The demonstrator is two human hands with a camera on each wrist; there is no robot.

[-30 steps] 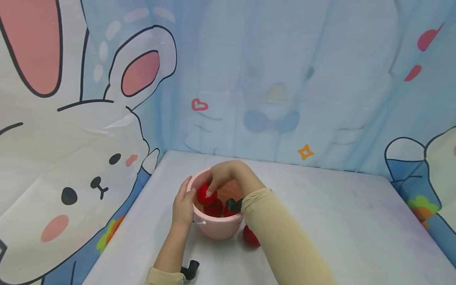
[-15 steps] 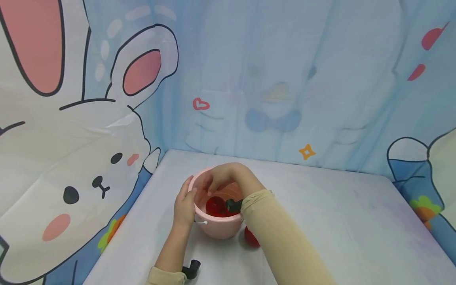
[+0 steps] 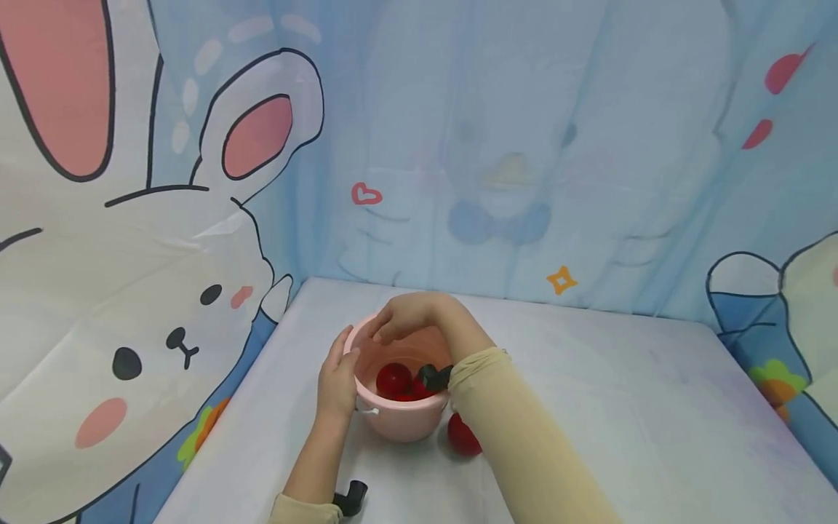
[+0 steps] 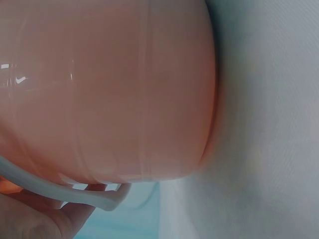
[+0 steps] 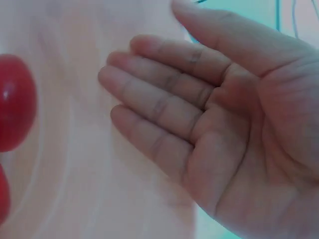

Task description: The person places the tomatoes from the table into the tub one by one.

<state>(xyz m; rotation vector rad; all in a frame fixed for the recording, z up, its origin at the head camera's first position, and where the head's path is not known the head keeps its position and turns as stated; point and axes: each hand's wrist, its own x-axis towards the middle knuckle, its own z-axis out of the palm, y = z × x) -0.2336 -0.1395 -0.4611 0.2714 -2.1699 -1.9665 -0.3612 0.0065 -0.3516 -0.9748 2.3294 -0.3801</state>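
Note:
A pink bucket [image 3: 401, 423] stands on the white table, with red balls [image 3: 394, 379] inside it. My left hand [image 3: 337, 380] holds its left side, fingers along the outer wall and thumb at the rim. The left wrist view fills with the bucket wall [image 4: 109, 89], its white handle [image 4: 75, 191] and a bit of my palm [image 4: 35, 221]. My right hand [image 3: 401, 320] hovers over the bucket mouth, empty, with relaxed fingers. In the right wrist view the right hand [image 5: 199, 119] is spread above the bucket's inside [image 5: 75, 169], next to a red ball [image 5: 15, 102].
Another red ball [image 3: 462, 435] lies on the table [image 3: 622, 407] just right of the bucket, partly behind my right forearm. Cartoon-printed cloth walls [image 3: 164, 240] close in the left and back sides. The tabletop runs on to the right.
A second ago my right hand pinched a red ball over the bucket. That ball now lies inside, and the hand has risen a little, empty. The left hand has stayed put.

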